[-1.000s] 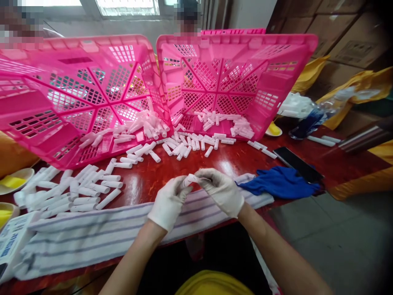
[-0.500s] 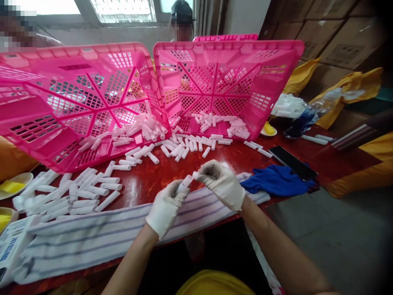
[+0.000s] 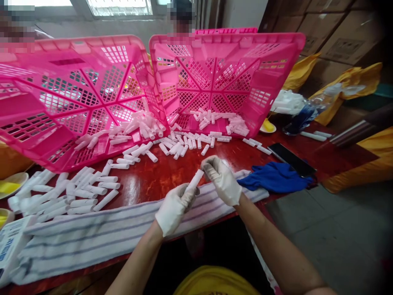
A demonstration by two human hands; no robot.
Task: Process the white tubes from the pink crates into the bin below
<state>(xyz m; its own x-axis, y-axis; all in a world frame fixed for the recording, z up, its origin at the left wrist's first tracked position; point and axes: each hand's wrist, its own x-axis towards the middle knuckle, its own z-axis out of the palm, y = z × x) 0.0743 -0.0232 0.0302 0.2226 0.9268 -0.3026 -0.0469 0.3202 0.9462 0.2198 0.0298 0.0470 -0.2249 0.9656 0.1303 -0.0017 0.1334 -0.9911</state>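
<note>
My left hand [image 3: 176, 207], in a white glove, grips a small white plastic tube [image 3: 194, 181] that tilts up to the right. Close by the tube's upper end is my gloved right hand [image 3: 222, 180], its fingers curled together. What those fingers hold, if anything, is hidden, and I cannot tell whether they touch the tube. Both hands are above a striped towel [image 3: 101, 235] along the table's near edge. Many similar tubes lie in a loose pile [image 3: 81, 190] on the left and in a scattered group [image 3: 190, 141] beyond my hands.
Two pink baskets [image 3: 101, 106] lie tipped toward me on the red table [image 3: 138, 180], with tubes inside. At right are a blue cloth [image 3: 276, 177] and a black phone [image 3: 291, 159]. A box [image 3: 14, 241] stands front left. A person [image 3: 181, 16] is behind the baskets.
The white tube now shows as one longer piece in my left hand; before, a small white piece was in my right fingertips at its end. My left hand has shifted slightly right.
</note>
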